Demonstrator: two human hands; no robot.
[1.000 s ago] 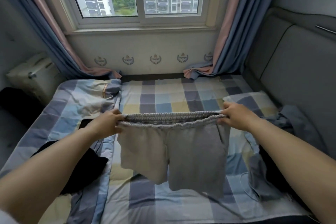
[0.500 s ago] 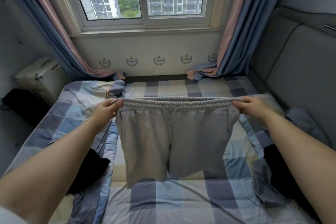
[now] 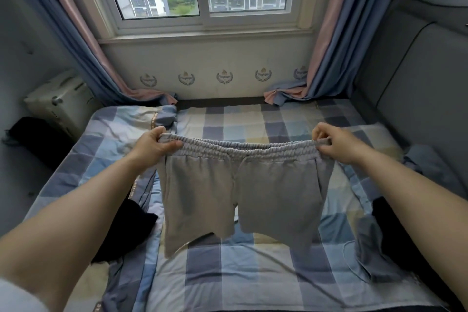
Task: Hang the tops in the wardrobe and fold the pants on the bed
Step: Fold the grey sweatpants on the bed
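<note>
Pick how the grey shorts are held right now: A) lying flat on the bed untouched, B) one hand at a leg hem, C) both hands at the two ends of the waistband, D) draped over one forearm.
C: the left hand and the right hand each have a grip on one end of the elastic waistband, and the grey shorts hang spread between them above the checked bed.

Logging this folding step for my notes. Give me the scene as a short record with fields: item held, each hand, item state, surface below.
item: grey shorts
left hand: pinches the waistband's left end
right hand: pinches the waistband's right end
state: spread wide, legs hanging, unfolded
below: checked bed
nearby: dark clothes at the left
</note>
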